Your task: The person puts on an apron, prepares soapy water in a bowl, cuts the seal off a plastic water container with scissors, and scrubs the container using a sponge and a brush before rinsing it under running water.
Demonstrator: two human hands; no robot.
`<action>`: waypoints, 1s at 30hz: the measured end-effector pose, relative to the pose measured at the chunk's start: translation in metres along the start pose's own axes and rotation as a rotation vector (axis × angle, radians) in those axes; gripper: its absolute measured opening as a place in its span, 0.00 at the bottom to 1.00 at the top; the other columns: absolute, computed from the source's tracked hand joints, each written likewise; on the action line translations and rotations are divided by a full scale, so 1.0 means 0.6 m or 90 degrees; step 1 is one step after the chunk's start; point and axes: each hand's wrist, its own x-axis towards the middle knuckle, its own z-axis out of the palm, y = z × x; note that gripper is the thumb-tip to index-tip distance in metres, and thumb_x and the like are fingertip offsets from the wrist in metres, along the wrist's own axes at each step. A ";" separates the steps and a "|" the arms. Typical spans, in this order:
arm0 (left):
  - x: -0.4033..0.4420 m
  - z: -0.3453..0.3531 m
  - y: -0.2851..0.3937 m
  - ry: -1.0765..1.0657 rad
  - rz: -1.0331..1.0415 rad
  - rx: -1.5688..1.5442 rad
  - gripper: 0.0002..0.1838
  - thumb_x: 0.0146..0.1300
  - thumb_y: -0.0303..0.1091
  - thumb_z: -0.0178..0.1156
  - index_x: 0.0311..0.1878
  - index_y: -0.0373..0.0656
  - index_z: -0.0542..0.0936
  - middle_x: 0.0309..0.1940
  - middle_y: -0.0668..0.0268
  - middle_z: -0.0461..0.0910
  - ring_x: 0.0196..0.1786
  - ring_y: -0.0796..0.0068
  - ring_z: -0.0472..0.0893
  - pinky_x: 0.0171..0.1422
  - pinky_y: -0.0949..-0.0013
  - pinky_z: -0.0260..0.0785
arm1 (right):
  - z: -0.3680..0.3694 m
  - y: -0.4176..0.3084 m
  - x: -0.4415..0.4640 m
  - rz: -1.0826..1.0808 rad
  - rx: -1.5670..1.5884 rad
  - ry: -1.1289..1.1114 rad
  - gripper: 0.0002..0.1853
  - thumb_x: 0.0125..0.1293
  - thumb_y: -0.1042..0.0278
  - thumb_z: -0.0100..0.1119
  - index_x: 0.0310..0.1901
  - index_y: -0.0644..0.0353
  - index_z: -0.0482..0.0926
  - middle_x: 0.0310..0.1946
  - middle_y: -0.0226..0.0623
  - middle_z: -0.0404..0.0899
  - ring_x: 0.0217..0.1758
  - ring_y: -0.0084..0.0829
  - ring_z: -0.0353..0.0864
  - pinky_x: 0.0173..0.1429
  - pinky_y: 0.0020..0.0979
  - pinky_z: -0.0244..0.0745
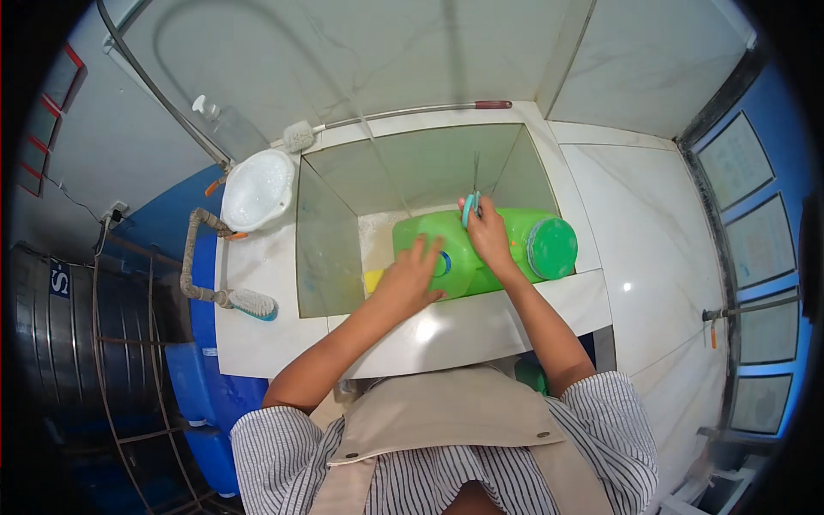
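A big green translucent plastic jar (pixel 532 225) lies on its side across the sink (pixel 339 257), its round green lid facing right. My left hand (pixel 410 279) is at the jar's left end with fingers spread, slightly blurred; whether it presses on the surface I cannot tell. Beside it shows a small blue ring-shaped mark (pixel 442 263) on the jar. My right hand (pixel 487 233) rests over the jar's upper side, closed on scissors (pixel 469 209) with light blue handles, whose blades point away from me. A yellow thing (pixel 372 280) is partly hidden behind my left hand.
A white basin (pixel 257 190) stands on the counter's left, near a pump bottle (pixel 230 129). A scrubbing brush (pixel 253 304) lies below it by a pipe. Along the sink's back ledge lies a long-handled brush (pixel 403 115). Blue containers (pixel 193 386) stand at the lower left.
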 end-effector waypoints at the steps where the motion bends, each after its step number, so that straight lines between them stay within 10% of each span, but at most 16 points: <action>1: 0.000 0.015 -0.009 0.196 0.214 0.010 0.24 0.54 0.32 0.63 0.52 0.36 0.68 0.54 0.45 0.67 0.33 0.47 0.78 0.34 0.53 0.72 | 0.010 0.021 0.010 0.010 0.094 0.011 0.15 0.63 0.59 0.55 0.36 0.64 0.67 0.24 0.50 0.76 0.27 0.47 0.76 0.31 0.43 0.67; 7: 0.013 0.026 -0.010 0.100 -0.011 -0.087 0.17 0.57 0.35 0.61 0.44 0.37 0.68 0.39 0.48 0.72 0.32 0.50 0.79 0.35 0.57 0.73 | 0.051 -0.056 0.127 0.087 0.509 -0.045 0.20 0.57 0.64 0.64 0.45 0.59 0.65 0.37 0.35 0.72 0.41 0.27 0.73 0.38 0.32 0.72; 13: 0.046 0.005 -0.016 0.248 -0.062 -0.117 0.21 0.60 0.44 0.55 0.43 0.32 0.71 0.21 0.50 0.76 0.26 0.47 0.78 0.30 0.56 0.72 | 0.289 -0.124 0.312 0.220 0.451 -0.004 0.18 0.56 0.72 0.59 0.47 0.62 0.65 0.37 0.37 0.75 0.36 0.27 0.74 0.41 0.31 0.72; 17: 0.200 -0.015 -0.315 0.147 -0.443 -0.672 0.11 0.60 0.37 0.51 0.34 0.38 0.77 0.25 0.57 0.78 0.31 0.70 0.80 0.22 0.64 0.70 | 0.383 -0.088 0.345 0.263 0.286 0.091 0.19 0.55 0.73 0.56 0.48 0.67 0.65 0.37 0.39 0.75 0.37 0.31 0.75 0.43 0.33 0.71; 23: 0.445 0.081 -0.487 0.112 -0.242 -1.263 0.10 0.64 0.32 0.47 0.38 0.34 0.74 0.28 0.60 0.76 0.28 0.68 0.78 0.33 0.68 0.74 | 0.318 -0.122 0.293 0.323 0.448 0.205 0.19 0.55 0.77 0.50 0.50 0.72 0.63 0.48 0.51 0.72 0.55 0.44 0.73 0.55 0.37 0.69; 30: 0.337 0.059 -0.378 0.146 -0.300 -1.153 0.14 0.57 0.28 0.62 0.44 0.35 0.71 0.37 0.63 0.76 0.41 0.69 0.77 0.42 0.63 0.72 | 0.103 -0.112 0.235 0.332 0.345 -0.318 0.28 0.54 0.34 0.60 0.30 0.58 0.75 0.20 0.31 0.75 0.14 0.15 0.66 0.14 0.19 0.58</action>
